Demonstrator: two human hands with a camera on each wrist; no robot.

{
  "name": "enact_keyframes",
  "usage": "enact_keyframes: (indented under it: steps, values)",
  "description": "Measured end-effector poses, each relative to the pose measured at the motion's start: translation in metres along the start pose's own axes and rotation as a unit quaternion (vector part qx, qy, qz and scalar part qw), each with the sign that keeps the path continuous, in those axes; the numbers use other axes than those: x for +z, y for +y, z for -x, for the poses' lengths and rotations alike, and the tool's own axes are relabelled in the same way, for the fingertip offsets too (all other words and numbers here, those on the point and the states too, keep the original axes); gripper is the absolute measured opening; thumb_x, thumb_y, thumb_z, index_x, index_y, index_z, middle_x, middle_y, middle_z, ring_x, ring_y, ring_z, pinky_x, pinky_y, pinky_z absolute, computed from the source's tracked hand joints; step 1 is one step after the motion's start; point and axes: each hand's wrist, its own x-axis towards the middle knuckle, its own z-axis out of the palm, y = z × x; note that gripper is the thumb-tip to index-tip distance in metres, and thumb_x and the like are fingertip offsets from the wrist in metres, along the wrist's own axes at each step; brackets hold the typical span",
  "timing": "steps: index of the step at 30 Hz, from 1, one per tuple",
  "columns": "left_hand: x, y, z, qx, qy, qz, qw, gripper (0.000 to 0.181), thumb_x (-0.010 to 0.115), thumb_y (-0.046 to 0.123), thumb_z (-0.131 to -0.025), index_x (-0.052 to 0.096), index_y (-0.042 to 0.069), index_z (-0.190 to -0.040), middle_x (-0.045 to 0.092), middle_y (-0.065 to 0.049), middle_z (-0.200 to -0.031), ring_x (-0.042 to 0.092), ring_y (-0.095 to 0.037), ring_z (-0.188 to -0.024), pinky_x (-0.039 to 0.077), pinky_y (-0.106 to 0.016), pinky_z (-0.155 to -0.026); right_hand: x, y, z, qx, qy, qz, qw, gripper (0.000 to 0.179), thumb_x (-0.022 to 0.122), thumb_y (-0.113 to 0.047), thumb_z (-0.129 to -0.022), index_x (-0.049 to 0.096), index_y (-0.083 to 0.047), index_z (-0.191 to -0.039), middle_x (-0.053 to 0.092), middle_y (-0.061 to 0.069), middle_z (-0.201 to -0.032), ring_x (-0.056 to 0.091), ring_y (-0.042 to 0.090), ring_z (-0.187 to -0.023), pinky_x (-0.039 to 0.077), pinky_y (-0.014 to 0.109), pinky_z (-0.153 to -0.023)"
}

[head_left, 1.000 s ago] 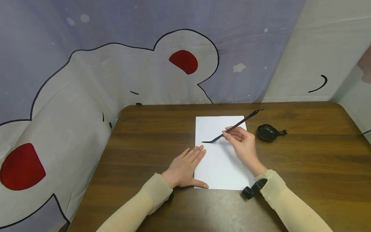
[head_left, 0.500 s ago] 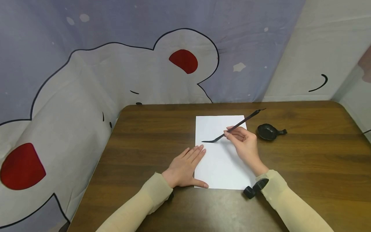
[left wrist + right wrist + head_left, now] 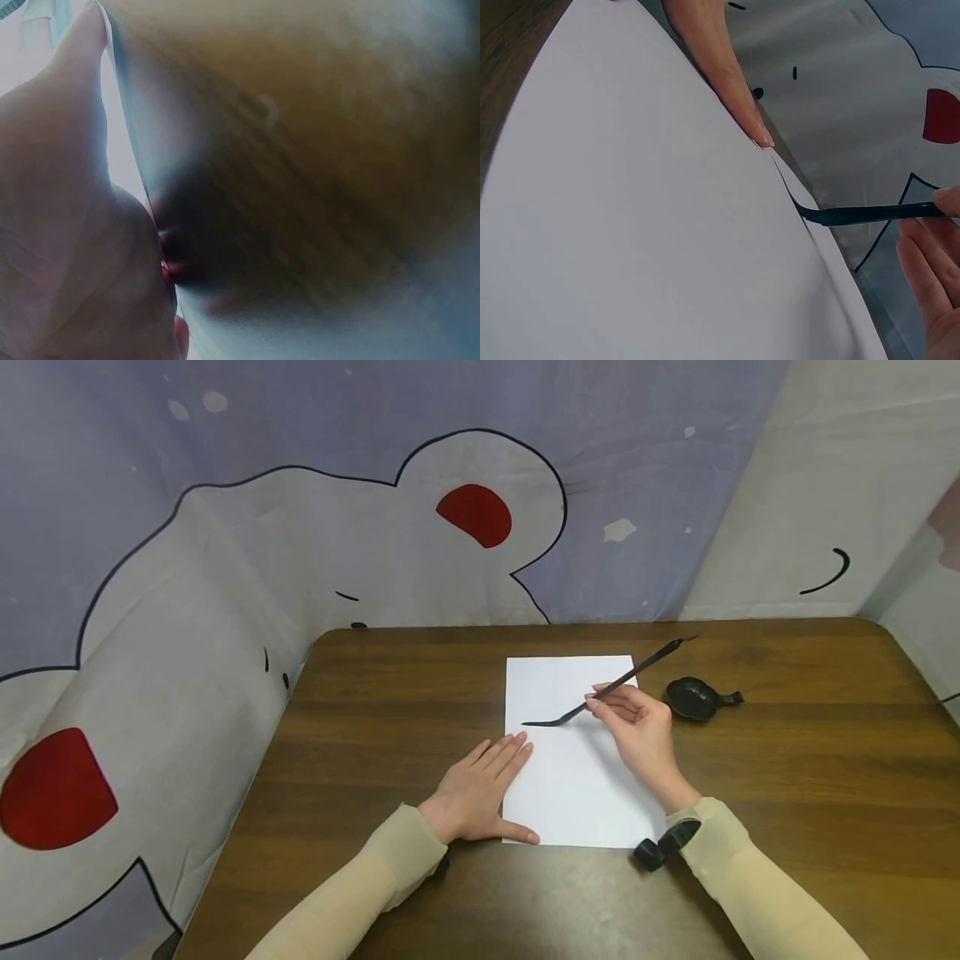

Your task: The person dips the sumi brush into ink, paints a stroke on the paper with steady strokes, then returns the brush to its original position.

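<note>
A sheet of white paper (image 3: 581, 793) lies on the wooden table. My left hand (image 3: 476, 789) rests flat across its left edge, fingers straight and thumb spread at the lower corner; in the left wrist view the palm (image 3: 67, 187) fills the left side. My right hand (image 3: 641, 727) pinches a dark writing brush (image 3: 630, 675) partway down its handle, which slants up to the right. The brush's bent tip (image 3: 810, 216) meets the paper in the right wrist view. A thin black line (image 3: 536, 724) runs leftward from the tip, just beyond the left fingertips.
A small black dish (image 3: 692, 699) with a stubby handle stands right of the paper. Behind the table (image 3: 390, 693) hangs a printed cloth (image 3: 315, 543). A black wrist device (image 3: 663, 846) sits at the right cuff, over the paper's lower right corner.
The right hand and brush have moved slightly to the right, and the black line has grown a little longer. The left hand stays in place on the paper.
</note>
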Motion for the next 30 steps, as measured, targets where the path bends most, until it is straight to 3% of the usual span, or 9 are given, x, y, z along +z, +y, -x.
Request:
enact_keyframes:
  steps: [10,24,30]
  values:
    - [0.004,-0.001,-0.001,-0.002,0.004,-0.008,1.0,0.123,0.041,0.092,-0.08,0.007,0.011,-0.165,0.002,-0.005,-0.17,0.004,-0.02,-0.155,0.007,-0.039,-0.124,-0.005,-0.002,0.001,-0.001,0.004,0.004,1.0,0.02,0.072,0.016,-0.086,0.068,0.019,-0.105,0.07,0.033,-0.098,0.075,0.026,-0.087,0.06,0.031,-0.076]
    - [0.002,-0.001,0.0,0.005,0.014,0.006,0.9999,0.122,0.047,0.09,-0.08,0.011,0.009,-0.165,0.006,-0.007,-0.17,0.008,-0.021,-0.155,0.01,-0.041,-0.124,-0.019,-0.001,0.002,-0.016,0.017,0.032,0.9992,0.019,0.073,0.015,-0.086,0.069,0.016,-0.105,0.071,0.031,-0.098,0.075,0.021,-0.088,0.06,0.028,-0.076]
    - [0.008,-0.003,-0.002,0.002,0.009,-0.009,0.9999,0.123,0.042,0.093,-0.079,0.005,0.012,-0.165,0.0,-0.005,-0.17,0.002,-0.019,-0.155,0.005,-0.039,-0.123,-0.024,-0.001,0.002,-0.023,0.023,0.042,0.9986,0.02,0.072,0.018,-0.085,0.067,0.018,-0.104,0.071,0.031,-0.099,0.075,0.017,-0.088,0.06,0.028,-0.075]
